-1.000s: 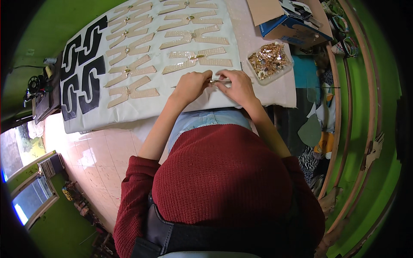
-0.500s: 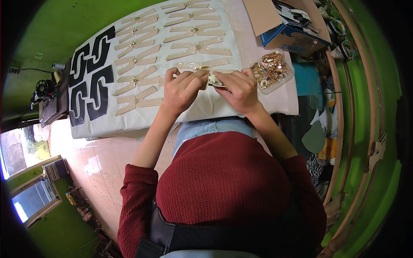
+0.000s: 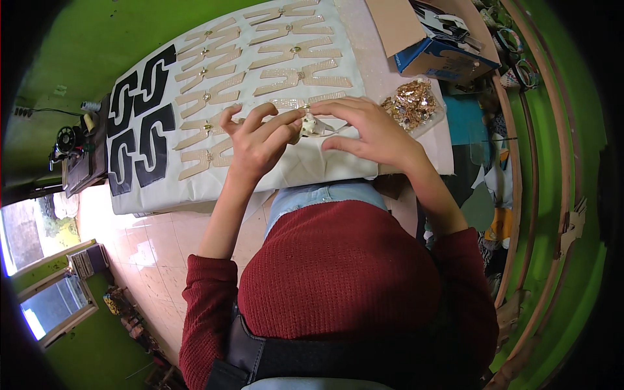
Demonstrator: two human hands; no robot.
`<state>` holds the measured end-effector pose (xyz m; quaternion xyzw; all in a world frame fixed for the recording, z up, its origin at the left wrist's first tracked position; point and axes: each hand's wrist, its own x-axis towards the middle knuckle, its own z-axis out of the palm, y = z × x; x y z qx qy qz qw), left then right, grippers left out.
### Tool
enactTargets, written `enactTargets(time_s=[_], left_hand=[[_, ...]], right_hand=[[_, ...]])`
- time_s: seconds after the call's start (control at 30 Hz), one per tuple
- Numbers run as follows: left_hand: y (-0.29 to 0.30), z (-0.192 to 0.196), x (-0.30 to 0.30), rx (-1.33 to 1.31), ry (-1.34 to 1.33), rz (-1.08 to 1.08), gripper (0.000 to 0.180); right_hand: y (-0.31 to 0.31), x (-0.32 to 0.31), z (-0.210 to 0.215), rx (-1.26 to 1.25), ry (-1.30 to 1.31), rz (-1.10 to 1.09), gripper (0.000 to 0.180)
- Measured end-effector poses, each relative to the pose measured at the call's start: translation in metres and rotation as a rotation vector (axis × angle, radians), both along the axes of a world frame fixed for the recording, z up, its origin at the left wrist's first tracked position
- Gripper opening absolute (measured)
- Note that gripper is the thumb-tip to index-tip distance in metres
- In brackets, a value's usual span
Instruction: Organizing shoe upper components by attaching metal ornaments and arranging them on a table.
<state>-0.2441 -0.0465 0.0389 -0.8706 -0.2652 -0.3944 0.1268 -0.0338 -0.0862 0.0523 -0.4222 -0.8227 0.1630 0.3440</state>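
Note:
My left hand pinches a small pale folded strap piece with dark spots, probably the back of a beige strap. At its far edge a bit of gold metal shows between the hands. My right hand has its fingers stretched out and its thumb apart; its fingertips reach the gold bit. Just beyond my fingers lies a beige crocodile-textured strap, partly covered by them. More X-shaped beige straps, several with gold ornaments in the middle, lie in two columns on the white cloth.
Black curved cut-outs lie at the table's left. A clear tub of gold-coloured metal bits stands right of my right hand, with a full blue carton behind it. A sewing machine is at the far left.
My right hand has loosened its pinch, spread its fingers and moved slightly right. My left hand has shifted slightly left and still holds the pale strap piece.

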Motion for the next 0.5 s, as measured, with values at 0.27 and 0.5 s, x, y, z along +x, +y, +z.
enactTargets(time_s=[0.27,0.5], left_hand=[[0.001,0.001,-0.001,0.099,-0.05,-0.041,0.014],[0.007,-0.004,0.006,0.112,-0.064,-0.037,0.011]], right_hand=[[0.015,0.004,0.001,-0.695,0.571,0.287,0.03],[0.018,0.008,0.007,-0.863,0.545,0.164,0.017]])
